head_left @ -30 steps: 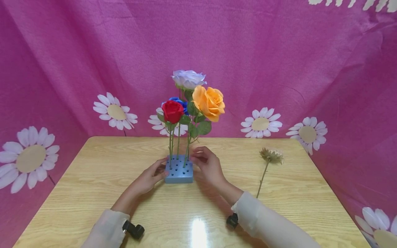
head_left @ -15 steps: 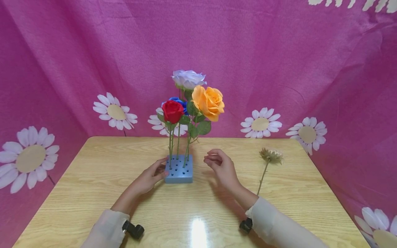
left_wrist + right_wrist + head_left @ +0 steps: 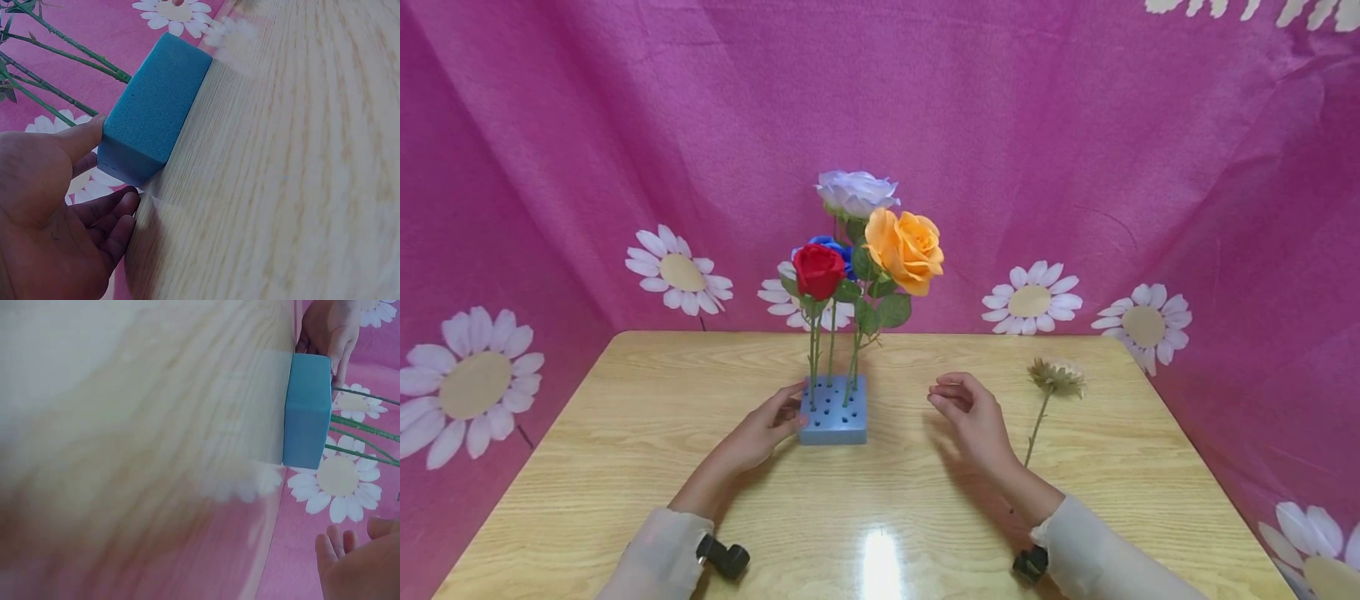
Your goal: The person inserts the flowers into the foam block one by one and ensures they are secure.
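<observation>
A blue foam block (image 3: 832, 436) with holes in its top stands mid-table. Upright in it are the stems of a red rose (image 3: 818, 272), an orange rose (image 3: 906, 250), a pale lavender flower (image 3: 857, 192) and a blue flower (image 3: 849, 260) partly hidden behind the red one. My left hand (image 3: 758, 435) holds the block's left side with thumb and forefinger; in the left wrist view the thumb lies at the block's corner (image 3: 156, 100) and the other fingers curl loosely. My right hand (image 3: 977, 421) hovers right of the block, fingers loosely bent and holding nothing.
A faded cream flower (image 3: 1056, 377) lies on the wooden table (image 3: 625, 417) to the right, its lower stem behind my right forearm. Pink cloth (image 3: 1037, 167) printed with daisies hangs behind and on both sides. Black devices (image 3: 724, 557) sit at both wrists.
My right hand has come away from the block and stems and moved right, towards the cream flower. The left hand, block and standing flowers have stayed in place.
</observation>
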The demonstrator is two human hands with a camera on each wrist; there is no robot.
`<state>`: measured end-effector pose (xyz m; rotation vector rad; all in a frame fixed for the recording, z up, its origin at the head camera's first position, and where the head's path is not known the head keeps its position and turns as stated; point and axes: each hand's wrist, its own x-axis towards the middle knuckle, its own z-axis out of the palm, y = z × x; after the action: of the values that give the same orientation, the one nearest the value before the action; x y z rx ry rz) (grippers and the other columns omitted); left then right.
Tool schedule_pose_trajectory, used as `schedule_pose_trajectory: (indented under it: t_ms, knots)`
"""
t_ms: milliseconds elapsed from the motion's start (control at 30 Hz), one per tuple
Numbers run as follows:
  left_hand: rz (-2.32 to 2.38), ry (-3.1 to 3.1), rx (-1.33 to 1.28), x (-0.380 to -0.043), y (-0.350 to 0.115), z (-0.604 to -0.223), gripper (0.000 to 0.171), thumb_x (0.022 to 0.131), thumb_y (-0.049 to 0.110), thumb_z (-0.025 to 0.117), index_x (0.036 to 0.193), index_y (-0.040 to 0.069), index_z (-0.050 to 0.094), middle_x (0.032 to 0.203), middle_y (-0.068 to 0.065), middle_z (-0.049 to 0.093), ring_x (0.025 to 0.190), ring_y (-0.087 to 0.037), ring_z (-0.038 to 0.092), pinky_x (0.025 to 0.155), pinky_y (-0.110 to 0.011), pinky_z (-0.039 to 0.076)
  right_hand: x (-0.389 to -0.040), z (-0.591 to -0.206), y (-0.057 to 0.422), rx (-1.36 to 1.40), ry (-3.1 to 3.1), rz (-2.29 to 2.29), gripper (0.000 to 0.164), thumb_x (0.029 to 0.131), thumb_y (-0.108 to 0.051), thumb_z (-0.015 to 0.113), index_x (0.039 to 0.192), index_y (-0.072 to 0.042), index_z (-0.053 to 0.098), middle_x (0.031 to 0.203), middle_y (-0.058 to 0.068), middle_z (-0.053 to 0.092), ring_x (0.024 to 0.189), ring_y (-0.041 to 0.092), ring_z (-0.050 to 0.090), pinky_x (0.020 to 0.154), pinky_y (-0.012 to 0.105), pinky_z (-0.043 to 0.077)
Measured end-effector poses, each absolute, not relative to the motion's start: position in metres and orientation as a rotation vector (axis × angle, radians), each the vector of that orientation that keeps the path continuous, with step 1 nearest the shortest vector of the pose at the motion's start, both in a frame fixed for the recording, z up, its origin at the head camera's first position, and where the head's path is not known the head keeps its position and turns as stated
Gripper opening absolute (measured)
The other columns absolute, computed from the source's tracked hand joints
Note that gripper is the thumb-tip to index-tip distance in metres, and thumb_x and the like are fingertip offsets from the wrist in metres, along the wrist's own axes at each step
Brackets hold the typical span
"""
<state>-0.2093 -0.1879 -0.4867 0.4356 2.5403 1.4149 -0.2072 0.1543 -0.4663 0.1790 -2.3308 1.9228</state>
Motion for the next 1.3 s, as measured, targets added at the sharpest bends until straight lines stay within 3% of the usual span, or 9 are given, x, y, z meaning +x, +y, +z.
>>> schedule_pose_trajectory:
  t_ms: [333, 567, 967, 1300]
  knots:
    - [1.42, 2.532, 0.423, -0.209, -0.188, -0.486, 0.061, 0.108, 0.021, 0.056, 0.162, 0.009, 0.03, 0.148, -0.023, 0.05, 0.132, -0.039, 0.052, 0.113, -0.057, 0.041, -0.194, -0.471, 0.188, 0.093, -2.351, 1.906, 0.029, 0.097, 0.001, 0.068, 0.124, 0.008, 0.059, 0.121, 0.03, 0.067, 0.1, 0.006, 0.069, 0.087, 0.02, 0.057]
    - [1.417, 2.532, 0.425, -0.209, -0.188, -0.486, 0.061, 0.108, 0.02, 0.056, 0.162, 0.009, 0.03, 0.148, -0.024, 0.05, 0.133, -0.039, 0.051, 0.113, -0.057, 0.04, -0.184, -0.474, 0.208, 0.056, -2.326, 1.915, 0.03, 0.097, 0.006, 0.067, 0.125, 0.011, 0.057, 0.124, 0.034, 0.063, 0.1, 0.005, 0.069, 0.088, 0.022, 0.058]
    - [1.418, 2.532, 0.417, -0.208, -0.187, -0.486, 0.061, 0.108, 0.021, 0.056, 0.162, 0.01, 0.03, 0.148, -0.023, 0.051, 0.132, -0.039, 0.052, 0.113, -0.057, 0.04, -0.168, -0.475, 0.249, -0.049, -2.44, 1.785, 0.038, 0.101, -0.003, 0.065, 0.134, 0.009, 0.052, 0.135, 0.032, 0.057, 0.103, -0.003, 0.062, 0.088, 0.011, 0.051]
    - [1.407, 2.533, 0.411, -0.208, -0.187, -0.485, 0.061, 0.108, 0.022, 0.056, 0.162, 0.009, 0.03, 0.149, -0.023, 0.05, 0.134, -0.04, 0.051, 0.114, -0.057, 0.039, -0.156, -0.479, 0.267, -0.151, -2.54, 1.727, 0.045, 0.102, -0.006, 0.064, 0.14, 0.009, 0.045, 0.14, 0.029, 0.053, 0.111, 0.001, 0.057, 0.089, 0.006, 0.046]
